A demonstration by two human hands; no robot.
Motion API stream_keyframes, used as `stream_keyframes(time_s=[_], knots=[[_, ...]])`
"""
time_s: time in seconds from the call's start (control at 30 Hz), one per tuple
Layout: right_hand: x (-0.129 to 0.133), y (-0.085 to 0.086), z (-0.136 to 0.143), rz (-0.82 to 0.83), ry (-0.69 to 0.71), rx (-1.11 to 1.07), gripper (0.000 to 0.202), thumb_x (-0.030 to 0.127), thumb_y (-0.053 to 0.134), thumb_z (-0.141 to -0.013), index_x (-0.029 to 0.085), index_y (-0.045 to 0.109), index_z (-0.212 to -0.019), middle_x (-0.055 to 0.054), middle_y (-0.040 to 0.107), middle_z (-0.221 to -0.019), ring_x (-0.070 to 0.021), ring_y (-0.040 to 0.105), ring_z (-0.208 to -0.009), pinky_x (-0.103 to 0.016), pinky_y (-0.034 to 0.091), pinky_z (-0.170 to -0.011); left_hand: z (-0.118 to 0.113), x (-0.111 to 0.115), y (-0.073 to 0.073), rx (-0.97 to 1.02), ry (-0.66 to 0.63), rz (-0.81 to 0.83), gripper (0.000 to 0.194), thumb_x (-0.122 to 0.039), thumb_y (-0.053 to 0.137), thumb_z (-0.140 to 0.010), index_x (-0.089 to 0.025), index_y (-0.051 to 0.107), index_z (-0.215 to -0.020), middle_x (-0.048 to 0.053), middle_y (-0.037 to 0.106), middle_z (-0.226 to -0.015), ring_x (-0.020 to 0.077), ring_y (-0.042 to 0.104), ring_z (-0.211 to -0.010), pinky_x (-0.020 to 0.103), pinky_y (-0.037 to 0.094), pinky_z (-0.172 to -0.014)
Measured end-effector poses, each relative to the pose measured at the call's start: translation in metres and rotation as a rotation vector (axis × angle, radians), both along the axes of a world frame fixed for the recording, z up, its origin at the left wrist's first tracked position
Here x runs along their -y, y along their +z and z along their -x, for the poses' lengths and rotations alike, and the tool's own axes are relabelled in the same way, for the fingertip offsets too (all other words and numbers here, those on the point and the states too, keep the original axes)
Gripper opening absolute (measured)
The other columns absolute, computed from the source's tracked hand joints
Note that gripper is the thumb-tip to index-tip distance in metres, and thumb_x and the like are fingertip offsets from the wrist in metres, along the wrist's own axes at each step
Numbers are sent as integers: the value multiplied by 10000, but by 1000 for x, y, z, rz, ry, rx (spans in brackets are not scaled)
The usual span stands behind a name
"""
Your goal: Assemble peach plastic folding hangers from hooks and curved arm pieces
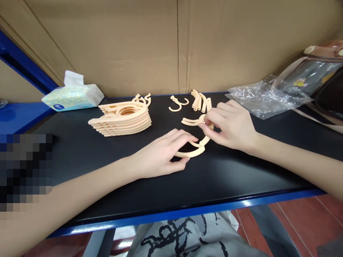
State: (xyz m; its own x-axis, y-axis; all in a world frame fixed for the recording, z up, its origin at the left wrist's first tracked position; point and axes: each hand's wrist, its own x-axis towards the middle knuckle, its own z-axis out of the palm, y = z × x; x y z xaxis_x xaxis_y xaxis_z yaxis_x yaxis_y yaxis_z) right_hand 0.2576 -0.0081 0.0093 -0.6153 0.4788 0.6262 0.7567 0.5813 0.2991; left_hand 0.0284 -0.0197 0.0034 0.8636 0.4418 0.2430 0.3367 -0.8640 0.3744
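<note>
A cream plastic piece with curved, jointed arms [197,152] lies on the black tabletop between my hands. My left hand [163,153] is closed round its left curved arm, fingers above and thumb at the near side. On its upper right part, my right hand [227,125] pinches with thumb and fingertips, which hide some of it. Just behind are loose curved strips [190,121], partly covered by my right hand. Farther back lie small cream hooks [176,103] and a bunch of short curved pieces [198,100].
A stack of cream hanger-like frames [120,123] stands at the left, with small hooks behind it. Beyond is a tissue pack [73,96]. Crumpled clear plastic [265,96] and a transparent bag [302,76] with a strap lie at the right. Cardboard [120,46] rises behind the table [227,185].
</note>
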Motion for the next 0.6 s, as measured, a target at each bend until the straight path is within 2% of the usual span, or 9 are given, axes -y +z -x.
stream_keyframes(time_s=[0.2,0.3,0.43,0.5,0.6], knots=[[3,0,3,142,-54,-47,299,350,393,-912,167,606,-808,-16,605,-619,-153,538,-598,-314,369,-686,1,1,0,-3,-23,8,343,-169,486,-862,-192,445,-1202,70,509,-1218,196,488,-1085,328,412,-952],[3,-2,4,244,63,-11,294,362,398,-919,165,615,-902,-26,628,-703,-161,573,-692,-315,384,-744,1,1,-1,-16,-36,10,313,-213,482,-892,-194,457,-1203,67,494,-1231,183,493,-1110,307,410,-970],[1,-7,6,358,272,104,297,327,346,-948,163,578,-1033,-83,641,-974,-187,558,-900,-327,396,-818,1,0,0,-27,-34,-41,265,-273,508,-902,-195,490,-1155,62,506,-1213,180,490,-1142,292,413,-967],[0,-9,6,397,318,111,295,315,339,-952,152,558,-1063,-106,618,-1064,-194,539,-960,-333,399,-840,1,0,0,-40,-31,-85,244,-296,512,-905,-193,508,-1126,60,525,-1198,180,499,-1129,291,417,-952],[-1,-10,6,456,338,82,284,341,385,-937,155,540,-1084,-105,609,-1080,-201,531,-985,-348,400,-859,1,0,-1,-52,-31,-159,236,-325,510,-909,-188,534,-1100,53,562,-1175,179,515,-1102,293,410,-946]])
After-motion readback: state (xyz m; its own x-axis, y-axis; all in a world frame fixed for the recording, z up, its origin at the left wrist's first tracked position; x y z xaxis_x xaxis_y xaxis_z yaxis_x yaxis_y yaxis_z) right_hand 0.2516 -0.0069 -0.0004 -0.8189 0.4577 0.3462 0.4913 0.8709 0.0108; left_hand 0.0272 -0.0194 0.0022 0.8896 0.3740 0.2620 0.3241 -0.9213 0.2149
